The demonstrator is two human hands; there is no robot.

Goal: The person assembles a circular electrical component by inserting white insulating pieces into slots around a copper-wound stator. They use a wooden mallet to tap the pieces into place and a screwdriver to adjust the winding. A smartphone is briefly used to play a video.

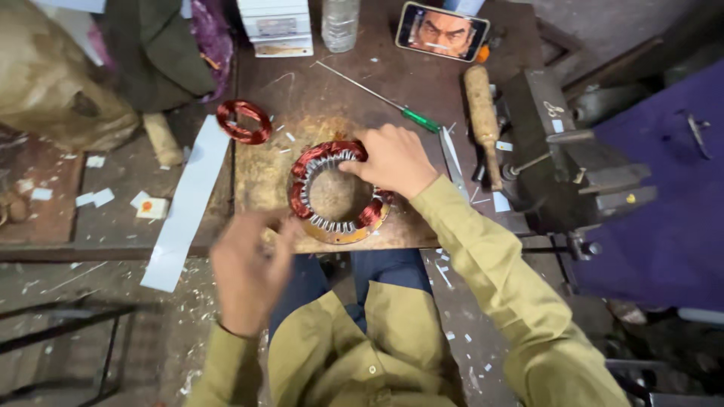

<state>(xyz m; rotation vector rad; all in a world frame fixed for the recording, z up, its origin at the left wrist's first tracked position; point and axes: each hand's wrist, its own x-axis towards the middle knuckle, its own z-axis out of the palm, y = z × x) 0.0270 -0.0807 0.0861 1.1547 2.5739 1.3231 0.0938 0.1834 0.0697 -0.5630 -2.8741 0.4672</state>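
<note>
A round motor stator [337, 193] with red copper windings lies flat on the rusty metal bench [377, 90] in front of me. My right hand [392, 158] rests on its upper right rim, fingers pressing the red coil there. My left hand [249, 267] hovers blurred just off the bench's near left corner, fingers curled; whether it holds anything cannot be made out. A loose red wire coil [243, 121] lies at the bench's left edge.
A green-handled screwdriver [377, 96], a wooden-handled tool [481, 113], a metal blade [452, 160] and a bench vise [562, 151] sit to the right. A phone [443, 31], a bottle [340, 22] and a white box [275, 29] stand at the back. A white paper strip [185, 203] lies left.
</note>
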